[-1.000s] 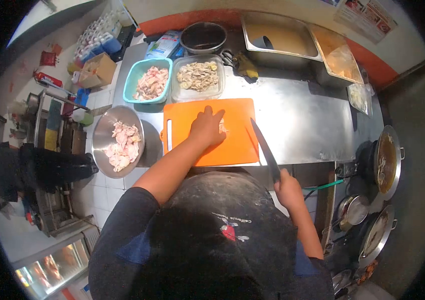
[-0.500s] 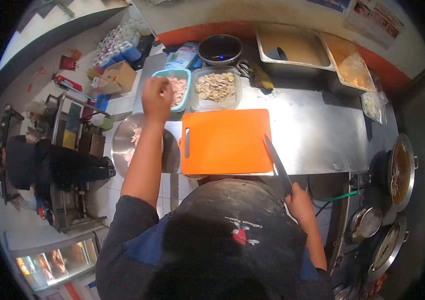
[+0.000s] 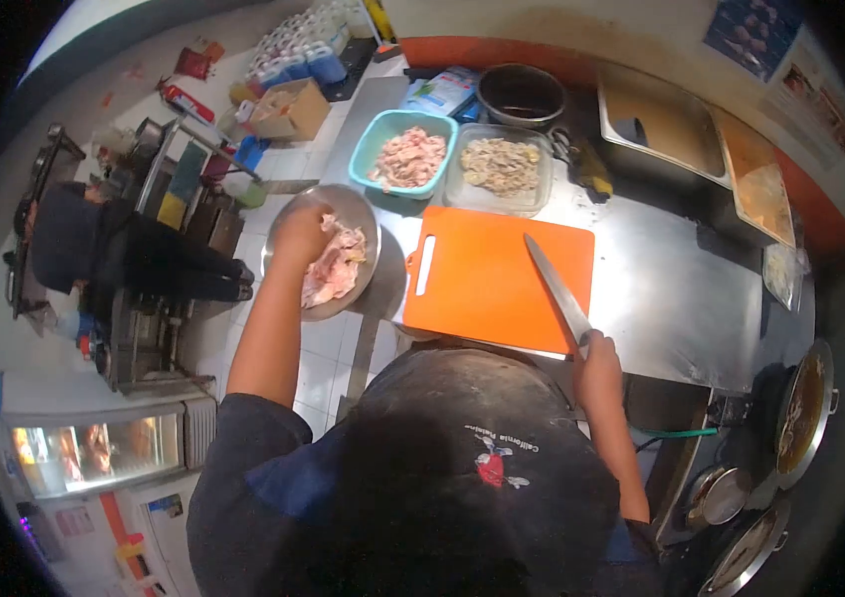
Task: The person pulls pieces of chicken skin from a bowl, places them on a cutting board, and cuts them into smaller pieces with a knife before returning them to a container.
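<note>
My left hand [image 3: 301, 237] is down in the round steel bowl [image 3: 371, 267], its fingers closed at the edge of a pale pink piece of raw meat [image 3: 336, 267]. The fingertips are partly hidden by the hand itself. In my right hand [image 3: 597, 366] is the handle of a large kitchen knife [image 3: 558, 289]. Its blade lies slantwise over the right part of the orange cutting board [image 3: 482, 279], tip pointing away from me. Behind the board stand a teal tub [image 3: 361, 149] of cut raw meat [image 3: 409, 157] and a clear container [image 3: 540, 195] of greyish-brown pieces [image 3: 502, 166].
A black bowl [image 3: 522, 95] and a blue-white packet [image 3: 440, 92] sit at the back. Deep steel pans [image 3: 663, 139] line the wall. Wide pans [image 3: 802, 413] stand at the lower right. Another person [image 3: 94, 239] is at a cart on the left.
My left hand has gone from beside the teal tub down into the steel bowl. The knife has moved farther over the board. The view has shifted left.
</note>
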{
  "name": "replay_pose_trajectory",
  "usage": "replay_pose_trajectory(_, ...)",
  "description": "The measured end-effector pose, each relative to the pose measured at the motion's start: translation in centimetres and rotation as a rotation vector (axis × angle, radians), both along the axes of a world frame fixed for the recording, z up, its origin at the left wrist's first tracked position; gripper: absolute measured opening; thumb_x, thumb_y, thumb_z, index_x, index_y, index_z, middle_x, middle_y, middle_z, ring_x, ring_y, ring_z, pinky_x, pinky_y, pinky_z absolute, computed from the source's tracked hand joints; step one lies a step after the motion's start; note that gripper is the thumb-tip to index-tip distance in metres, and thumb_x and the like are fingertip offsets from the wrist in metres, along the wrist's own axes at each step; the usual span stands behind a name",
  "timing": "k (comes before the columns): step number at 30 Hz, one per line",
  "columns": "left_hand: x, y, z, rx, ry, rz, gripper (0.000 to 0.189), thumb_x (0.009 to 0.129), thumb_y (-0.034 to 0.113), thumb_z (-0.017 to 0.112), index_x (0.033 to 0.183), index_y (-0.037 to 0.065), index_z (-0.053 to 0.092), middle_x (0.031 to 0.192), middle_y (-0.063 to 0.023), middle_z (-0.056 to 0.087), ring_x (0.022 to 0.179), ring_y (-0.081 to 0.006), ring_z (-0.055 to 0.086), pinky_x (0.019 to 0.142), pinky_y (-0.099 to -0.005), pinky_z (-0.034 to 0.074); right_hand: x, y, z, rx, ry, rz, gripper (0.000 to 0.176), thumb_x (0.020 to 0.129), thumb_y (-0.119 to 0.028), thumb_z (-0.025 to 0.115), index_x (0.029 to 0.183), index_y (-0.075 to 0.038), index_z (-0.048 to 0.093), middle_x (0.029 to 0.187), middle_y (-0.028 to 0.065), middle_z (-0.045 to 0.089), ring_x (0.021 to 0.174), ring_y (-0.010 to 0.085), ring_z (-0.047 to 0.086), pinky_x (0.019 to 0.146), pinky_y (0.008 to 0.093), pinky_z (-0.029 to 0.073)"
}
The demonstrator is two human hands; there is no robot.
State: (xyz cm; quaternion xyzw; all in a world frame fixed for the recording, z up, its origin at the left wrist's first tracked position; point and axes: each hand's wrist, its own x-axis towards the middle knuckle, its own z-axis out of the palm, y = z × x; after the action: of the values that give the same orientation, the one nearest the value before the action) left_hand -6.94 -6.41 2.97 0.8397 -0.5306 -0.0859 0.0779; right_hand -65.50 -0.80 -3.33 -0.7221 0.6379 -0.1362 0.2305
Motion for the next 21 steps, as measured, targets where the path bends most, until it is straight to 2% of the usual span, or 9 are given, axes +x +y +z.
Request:
replay_pose_trajectory(2, 0.3, 2.0, -2.9, 0.228, -0.107, -0.088, 0.058, 0.089, 0.031, 0.086, 0.144, 0.020, 0.072, 0.138, -0.0197, 0.073, 0.127, -0.0391, 0.071, 0.104, -0.0501, 0.058, 0.9, -0.9, -1.7, -0.033, 0.007, 0.016, 0.028, 0.096, -0.013, 0.077, 0.119, -0.004, 0.063, 0.110, 0.0260, 0.066, 0.102, 0.0501, 0.067, 0.088, 0.0592, 0.055)
replay_pose_trajectory(4, 0.4, 3.2, -5.0, 0.263, -0.057, -0.187, 0.068, 0.088, 0.032, 0.086, 0.153, 0.026, 0.065, 0.140, -0.0206, 0.071, 0.128, -0.0396, 0.070, 0.105, -0.0506, 0.058, 2.4, -1.5, -0.9, -0.003, 0.078, -0.010, 0.027, 0.098, -0.017, 0.076, 0.119, -0.005, 0.064, 0.111, 0.0249, 0.066, 0.104, 0.0496, 0.066, 0.089, 0.0594, 0.055)
replay_pose_trajectory(5, -0.7, 4.0, -4.7, 0.189, -0.158, -0.210, 0.055, 0.090, 0.030, 0.084, 0.144, 0.025, 0.072, 0.129, -0.0192, 0.074, 0.123, -0.0377, 0.071, 0.102, -0.0509, 0.058, 2.9, -1.7, -1.0, -0.013, 0.082, -0.002, 0.027, 0.098, -0.017, 0.076, 0.119, -0.005, 0.064, 0.111, 0.0249, 0.066, 0.104, 0.0496, 0.066, 0.089, 0.0594, 0.055)
replay_pose_trajectory(6, -0.8, 3.7, -4.8, 0.179, -0.153, -0.203, 0.055, 0.090, 0.030, 0.084, 0.144, 0.025, 0.072, 0.129, -0.0192, 0.074, 0.123, -0.0377, 0.071, 0.102, -0.0509, 0.058, 3.4, -1.8, -1.1, -0.014, 0.120, -0.021, 0.025, 0.100, -0.019, 0.075, 0.117, -0.005, 0.065, 0.111, 0.0241, 0.066, 0.106, 0.0484, 0.066, 0.089, 0.0588, 0.055)
replay_pose_trajectory(9, -0.1, 3.2, -5.2, 0.144, -0.124, -0.237, 0.024, 0.093, 0.030, 0.081, 0.115, 0.021, 0.083, 0.128, -0.0120, 0.072, 0.118, -0.0375, 0.071, 0.097, -0.0518, 0.059, 5.2, -1.7, 0.1, -0.033, 0.284, -0.050, 0.023, 0.101, -0.023, 0.074, 0.116, -0.007, 0.067, 0.112, 0.0228, 0.066, 0.108, 0.0462, 0.066, 0.088, 0.0577, 0.056)
replay_pose_trajectory(14, 1.4, 3.5, -2.5, 0.026, -0.082, -0.309, 0.018, 0.096, 0.033, 0.080, 0.111, 0.023, 0.085, 0.122, -0.0087, 0.070, 0.117, -0.0340, 0.069, 0.095, -0.0503, 0.058, 8.3, -1.7, 0.2, -0.192, 0.433, -0.070, 0.038, 0.092, -0.018, 0.080, 0.126, -0.005, 0.069, 0.113, 0.0217, 0.068, 0.107, 0.0427, 0.067, 0.090, 0.0575, 0.056)
replay_pose_trajectory(17, 3.6, 3.7, -1.8, -0.158, 0.154, -0.289, 0.019, 0.099, 0.028, 0.079, 0.114, 0.019, 0.085, 0.123, -0.0095, 0.071, 0.117, -0.0326, 0.070, 0.094, -0.0467, 0.059, 12.5, -1.8, 2.1, -0.236, 0.280, 0.053, 0.044, 0.088, -0.014, 0.082, 0.129, -0.004, 0.069, 0.115, 0.0200, 0.070, 0.109, 0.0428, 0.067, 0.094, 0.0560, 0.055)
replay_pose_trajectory(19, 5.0, 3.9, -0.8, -0.390, 0.566, -0.333, 0.020, 0.103, 0.020, 0.075, 0.118, 0.010, 0.084, 0.120, -0.0088, 0.075, 0.107, -0.0242, 0.073, 0.092, -0.0399, 0.059, 16.4, -2.2, 3.4, -0.303, 0.104, 0.212, 0.044, 0.086, -0.019, 0.086, 0.125, -0.006, 0.070, 0.117, 0.0181, 0.071, 0.108, 0.0416, 0.067, 0.097, 0.0545, 0.054)
replay_pose_trajectory(21, 5.2, 4.5, 2.2, -0.298, 0.762, -0.234, 0.020, 0.105, 0.015, 0.072, 0.119, 0.005, 0.082, 0.118, -0.0082, 0.076, 0.103, -0.0192, 0.073, 0.091, -0.0360, 0.059, 21.2, -2.8, 5.2, -0.219, -0.162, 0.293, 0.049, 0.083, -0.015, 0.088, 0.127, -0.003, 0.069, 0.123, 0.0190, 0.072, 0.110, 0.0419, 0.067, 0.101, 0.0513, 0.052)
